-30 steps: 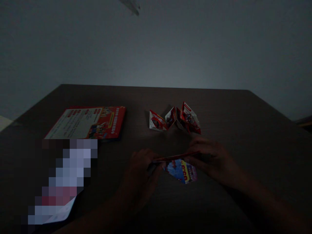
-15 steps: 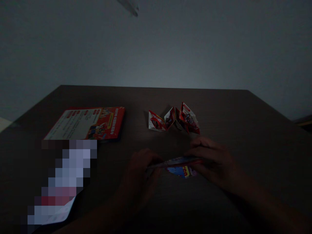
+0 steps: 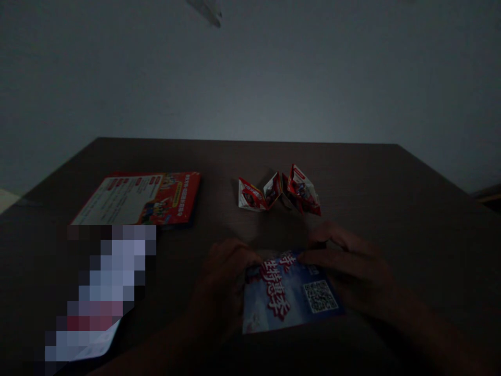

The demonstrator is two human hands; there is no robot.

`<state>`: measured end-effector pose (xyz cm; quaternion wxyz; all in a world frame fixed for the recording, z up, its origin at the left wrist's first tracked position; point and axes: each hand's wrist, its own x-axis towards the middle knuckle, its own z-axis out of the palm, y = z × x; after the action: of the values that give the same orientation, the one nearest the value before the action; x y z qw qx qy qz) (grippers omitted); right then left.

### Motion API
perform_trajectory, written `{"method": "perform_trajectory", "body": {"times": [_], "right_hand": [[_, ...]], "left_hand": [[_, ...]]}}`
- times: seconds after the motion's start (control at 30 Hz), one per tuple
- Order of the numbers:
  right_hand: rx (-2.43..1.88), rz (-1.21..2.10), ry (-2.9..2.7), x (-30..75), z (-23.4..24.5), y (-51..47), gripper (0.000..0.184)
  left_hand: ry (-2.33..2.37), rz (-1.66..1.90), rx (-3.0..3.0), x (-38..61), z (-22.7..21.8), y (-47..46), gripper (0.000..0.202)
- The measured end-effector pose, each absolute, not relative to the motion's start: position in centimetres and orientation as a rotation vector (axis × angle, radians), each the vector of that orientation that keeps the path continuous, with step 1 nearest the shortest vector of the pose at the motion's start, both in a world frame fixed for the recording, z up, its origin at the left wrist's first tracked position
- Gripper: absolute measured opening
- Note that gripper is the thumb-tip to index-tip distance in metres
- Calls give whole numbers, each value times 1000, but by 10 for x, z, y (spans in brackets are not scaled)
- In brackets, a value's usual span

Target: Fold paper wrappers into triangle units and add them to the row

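Observation:
A printed paper leaflet [image 3: 289, 297], blue with red and white lettering and a QR code, is held between my two hands near the table's front. My left hand [image 3: 225, 279] is closed on its upper left edge. At the upper right edge, my right hand [image 3: 348, 261] pinches the same sheet, fingers over the top. Just beyond the hands stand small folded red and white paper pieces [image 3: 252, 194], printed with pictures and bent in zigzag shape. My thumbs are mostly hidden in the dim light.
A stack of red and white printed sheets [image 3: 172, 198] lies on the left of the dark wooden table [image 3: 219, 156]. Nearer me on that side is a lit, pixelated flat device [image 3: 97, 339]. A plain wall [image 3: 250, 78] rises behind the table.
The leaflet was seen nearly edge-on; now its lower part hangs toward me and its printed face shows. Both hands keep nearly the same place. The folded pieces have not moved.

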<state>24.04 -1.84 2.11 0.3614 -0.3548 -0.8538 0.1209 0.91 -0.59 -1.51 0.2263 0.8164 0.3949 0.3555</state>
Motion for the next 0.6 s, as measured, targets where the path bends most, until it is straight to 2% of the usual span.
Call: {"method": "perform_trajectory", "body": {"times": [0.27,0.6], "right_hand": [[-930,313,-2336,238,21,-16,15],[-1020,401,-2560,243,13,-12,24]], "left_hand": [[1083,1034,2443,8,-14,-4,19],[1079,729,2529,9,-15,-5,27]]}}
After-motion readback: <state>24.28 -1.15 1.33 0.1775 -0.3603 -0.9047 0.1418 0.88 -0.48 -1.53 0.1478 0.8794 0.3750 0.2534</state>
